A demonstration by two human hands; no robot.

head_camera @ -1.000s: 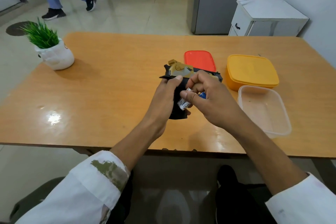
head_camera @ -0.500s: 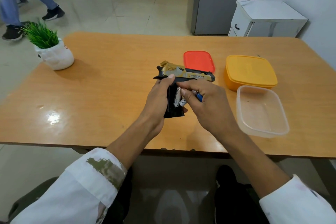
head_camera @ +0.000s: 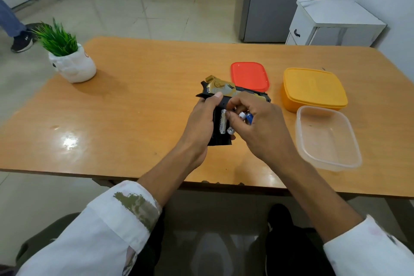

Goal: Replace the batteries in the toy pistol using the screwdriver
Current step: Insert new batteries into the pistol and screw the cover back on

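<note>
A black and gold toy pistol (head_camera: 220,88) is held over the wooden table (head_camera: 139,105), grip toward me. My left hand (head_camera: 201,123) is wrapped around the grip from the left. One silver battery (head_camera: 222,121) lies in the open grip compartment. My right hand (head_camera: 257,127) holds loose batteries (head_camera: 245,116), white and blue, and its fingertips press at the compartment. No screwdriver is visible.
A red lid (head_camera: 249,76) lies just behind the pistol. An orange lidded box (head_camera: 313,88) and a clear lidless container (head_camera: 327,139) stand at the right. A potted plant (head_camera: 67,60) sits at the far left. A person's leg (head_camera: 13,27) is on the floor beyond.
The pistol has tilted and settled with the compartment facing me. One battery now lies in the grip. My right hand has shifted slightly over it. The person in the background walked left.
</note>
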